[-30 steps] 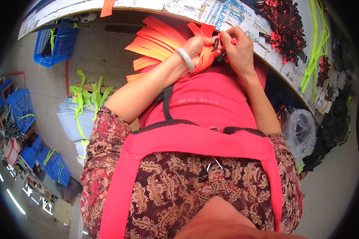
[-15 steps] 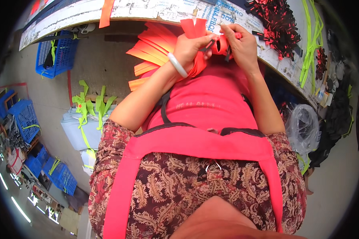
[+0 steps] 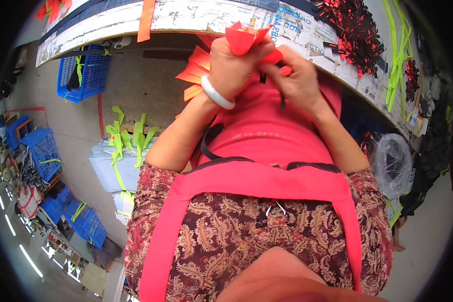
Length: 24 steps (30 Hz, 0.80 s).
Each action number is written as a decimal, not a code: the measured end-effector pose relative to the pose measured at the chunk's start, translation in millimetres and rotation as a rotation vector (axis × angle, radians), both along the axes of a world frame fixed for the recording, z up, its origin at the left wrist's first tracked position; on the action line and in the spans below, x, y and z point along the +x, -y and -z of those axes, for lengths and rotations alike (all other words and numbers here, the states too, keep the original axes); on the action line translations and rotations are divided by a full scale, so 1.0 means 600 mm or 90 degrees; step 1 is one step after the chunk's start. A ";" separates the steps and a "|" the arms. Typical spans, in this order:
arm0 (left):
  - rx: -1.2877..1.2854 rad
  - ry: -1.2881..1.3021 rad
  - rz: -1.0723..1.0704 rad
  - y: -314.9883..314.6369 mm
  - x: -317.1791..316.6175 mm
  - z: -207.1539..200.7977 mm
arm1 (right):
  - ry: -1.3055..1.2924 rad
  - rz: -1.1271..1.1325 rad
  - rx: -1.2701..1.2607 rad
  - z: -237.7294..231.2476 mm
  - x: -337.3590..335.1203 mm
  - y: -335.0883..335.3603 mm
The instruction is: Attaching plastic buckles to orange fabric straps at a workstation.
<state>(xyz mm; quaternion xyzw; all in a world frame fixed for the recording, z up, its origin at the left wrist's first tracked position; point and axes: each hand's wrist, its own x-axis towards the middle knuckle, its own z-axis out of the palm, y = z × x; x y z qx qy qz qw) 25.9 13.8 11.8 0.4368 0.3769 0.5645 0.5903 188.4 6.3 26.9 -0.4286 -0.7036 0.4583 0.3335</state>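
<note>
Close to the table's front edge, my left hand (image 3: 235, 69) is closed round a bundle of bright orange fabric strips (image 3: 240, 40). Their ends flare out above the fist, while longer strips fan out to the left behind my wrist. Beside it, my right hand (image 3: 299, 83) is closed, its fingers against an orange strip end (image 3: 272, 56) that runs from the bundle. A small red piece shows between the right fingers and a dark tip hangs below them; I cannot make out what they belong to. A pale bangle (image 3: 217, 94) circles my left wrist. Both hands are above my red apron (image 3: 256, 121).
The worn white table (image 3: 186, 22) bears a single orange strip (image 3: 146, 20), a heap of black and red cut strips (image 3: 355, 38) and yellow-green bands (image 3: 397, 55). Blue crates (image 3: 85, 75) and a pale fabric stack (image 3: 105, 163) stand left. Clear plastic (image 3: 391, 163) lies right.
My left hand has turned and closed more fully round the strips, their ends now flared upward. My right hand has dropped lower. The whole view has shifted slightly.
</note>
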 end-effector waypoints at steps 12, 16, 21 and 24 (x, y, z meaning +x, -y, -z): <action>-0.153 0.011 0.002 -0.020 -0.064 -0.019 | -0.060 -0.014 -0.169 0.015 -0.036 -0.005; -0.158 0.012 0.021 -0.016 -0.075 -0.003 | -0.066 -0.011 -0.188 0.011 -0.038 -0.010; -0.226 -0.032 0.087 -0.003 -0.083 0.018 | -0.059 0.051 -0.206 0.027 -0.033 -0.018; -0.277 -0.065 0.153 0.010 -0.088 0.033 | -0.104 0.091 -0.221 0.026 -0.030 -0.024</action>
